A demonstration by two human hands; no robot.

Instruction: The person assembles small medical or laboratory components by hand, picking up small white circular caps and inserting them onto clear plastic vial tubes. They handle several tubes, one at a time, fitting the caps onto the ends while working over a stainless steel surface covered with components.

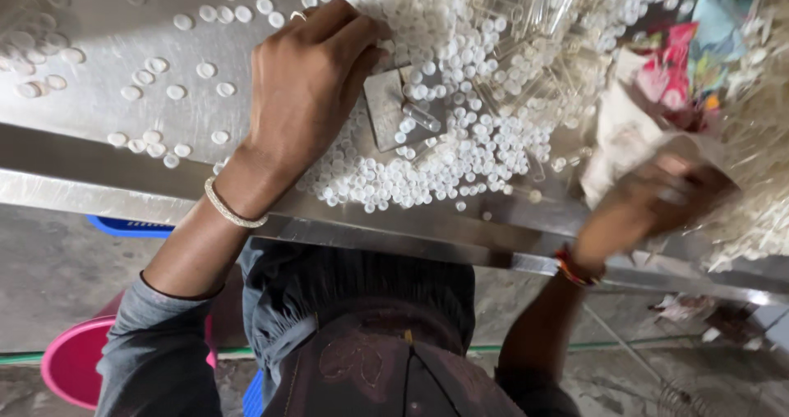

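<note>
Hundreds of small white caps (pixel 427 150) lie heaped on the steel table (pixel 99 150); your left hand (pixel 308 84) rests curled among them, fingertips hidden, so pick single caps cleanly. Your right hand (pixel 657 199), blurred, seems to grip clear plastic tubes (pixel 756 211); hold it steady.

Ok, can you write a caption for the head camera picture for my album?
Left hand rests on a heap of small white caps on a metal table; blurred right hand reaches among clear tubes.
</note>
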